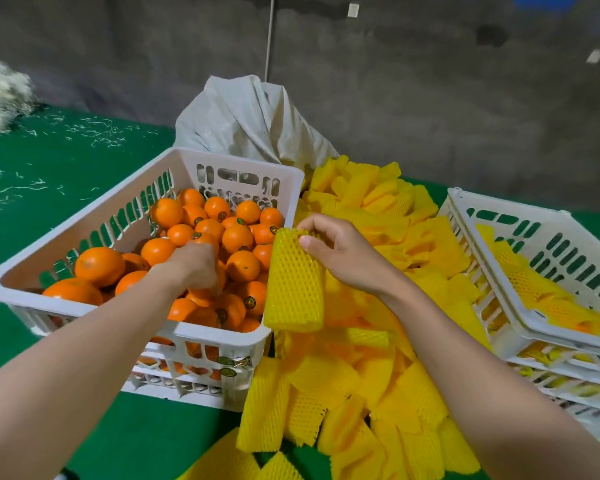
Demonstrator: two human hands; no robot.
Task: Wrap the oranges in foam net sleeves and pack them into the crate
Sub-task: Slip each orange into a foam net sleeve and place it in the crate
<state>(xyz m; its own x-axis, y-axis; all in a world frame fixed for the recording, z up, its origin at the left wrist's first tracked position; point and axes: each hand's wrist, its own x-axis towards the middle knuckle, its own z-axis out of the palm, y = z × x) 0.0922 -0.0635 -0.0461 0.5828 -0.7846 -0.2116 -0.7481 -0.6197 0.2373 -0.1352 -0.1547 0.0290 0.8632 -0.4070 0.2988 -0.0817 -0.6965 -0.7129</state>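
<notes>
A white crate (84, 308) on the left is piled with several bare oranges (238, 237). My left hand (194, 266) reaches down into that pile, fingers curled around an orange (201, 294) that is mostly hidden beneath the hand. My right hand (340, 252) pinches the top of a yellow foam net sleeve (293, 289) and holds it hanging upright beside the crate's right corner. At the right, a second white crate (534, 237) contains a few oranges wrapped in yellow sleeves (548, 299).
A heap of loose yellow foam sleeves (371, 375) spreads between the two crates and toward me. A grey sack (253, 123) stands behind the left crate. More crates (551, 382) are stacked under the right one. Green matting (49, 174) covers the surface, strewn with white shreds.
</notes>
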